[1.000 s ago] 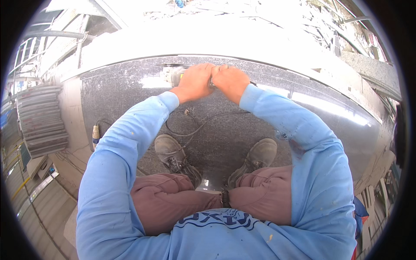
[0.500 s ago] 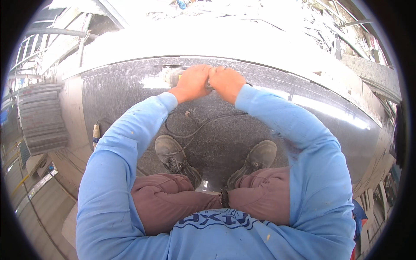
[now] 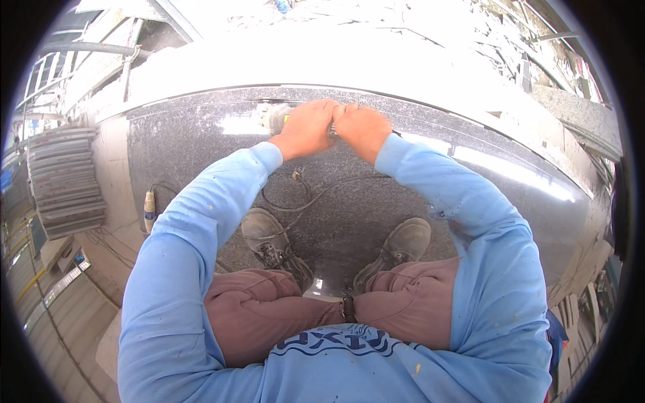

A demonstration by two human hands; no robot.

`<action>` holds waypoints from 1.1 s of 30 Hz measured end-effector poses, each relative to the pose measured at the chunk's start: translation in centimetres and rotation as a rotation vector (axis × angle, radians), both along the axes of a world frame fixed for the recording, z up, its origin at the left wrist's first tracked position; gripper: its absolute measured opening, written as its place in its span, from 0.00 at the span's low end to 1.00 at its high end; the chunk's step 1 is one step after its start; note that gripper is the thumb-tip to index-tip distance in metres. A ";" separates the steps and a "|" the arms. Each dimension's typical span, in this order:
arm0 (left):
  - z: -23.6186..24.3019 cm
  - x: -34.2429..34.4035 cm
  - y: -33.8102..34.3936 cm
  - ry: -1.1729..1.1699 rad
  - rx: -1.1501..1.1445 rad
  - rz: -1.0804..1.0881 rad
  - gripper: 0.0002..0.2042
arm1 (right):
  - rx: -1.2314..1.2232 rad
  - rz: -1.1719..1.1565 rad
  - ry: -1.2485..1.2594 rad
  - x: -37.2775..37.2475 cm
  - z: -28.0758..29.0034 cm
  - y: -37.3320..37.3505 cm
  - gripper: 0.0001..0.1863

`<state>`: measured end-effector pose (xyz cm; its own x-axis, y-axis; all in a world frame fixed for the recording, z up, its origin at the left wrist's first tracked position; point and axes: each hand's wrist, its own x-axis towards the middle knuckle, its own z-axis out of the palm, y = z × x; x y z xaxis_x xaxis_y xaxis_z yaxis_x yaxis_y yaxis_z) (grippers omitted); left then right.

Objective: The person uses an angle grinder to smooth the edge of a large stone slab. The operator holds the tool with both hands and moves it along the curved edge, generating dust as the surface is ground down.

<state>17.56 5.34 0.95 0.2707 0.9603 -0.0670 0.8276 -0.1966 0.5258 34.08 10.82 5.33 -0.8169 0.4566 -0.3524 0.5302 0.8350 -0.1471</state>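
Observation:
Both my hands are wrapped around an angle grinder (image 3: 274,119) near the far edge of a dark polished stone slab (image 3: 336,201). My left hand (image 3: 308,127) is closed just behind the grinder's head, which points left. My right hand (image 3: 363,129) grips the rear of its body, right beside the left. Between my fingers most of the tool is hidden, and its disc shows only as a thin strip by the slab's far edge. A dark power cord (image 3: 322,190) trails from the right hand and loops across the slab in front of my shoes.
My two shoes (image 3: 267,235) rest on the slab. At the left lies a cord connector (image 3: 149,209) with cable, and beyond it a stack of grey slats (image 3: 67,178). Bright glare covers the ground past the far edge. Metal bars (image 3: 94,49) stand at the far left.
Both hands and the grinder have shifted slightly to the right along the slab's far edge. The cord loop has moved a little to the right with them.

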 end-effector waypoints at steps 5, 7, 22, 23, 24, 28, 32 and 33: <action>-0.2 -1.4 0.1 0.042 -0.091 -0.004 0.24 | 0.001 0.048 0.084 -1.2 -2.0 0.3 0.19; -0.4 -1.9 -0.2 0.037 -0.064 0.019 0.23 | -0.047 0.020 0.074 -2.0 -1.6 0.2 0.19; 0.4 1.5 0.3 0.018 0.003 -0.010 0.22 | 0.052 0.051 -0.002 1.4 1.4 0.2 0.19; 0.3 1.3 0.2 0.016 0.006 0.000 0.22 | 0.053 0.070 0.006 1.3 1.0 0.3 0.19; 0.3 1.1 0.2 0.018 0.002 -0.005 0.22 | 0.055 0.091 0.014 1.1 0.7 0.3 0.19; 0.0 0.0 0.2 0.034 -0.021 -0.008 0.22 | 0.026 0.021 0.033 0.0 -0.6 0.0 0.19; -0.2 -0.9 0.0 0.040 -0.091 0.015 0.22 | -0.029 -0.004 0.040 -1.2 -1.5 0.1 0.19; -0.1 -1.0 0.0 0.059 -0.095 0.018 0.23 | -0.057 -0.007 0.033 -1.4 -1.4 0.1 0.19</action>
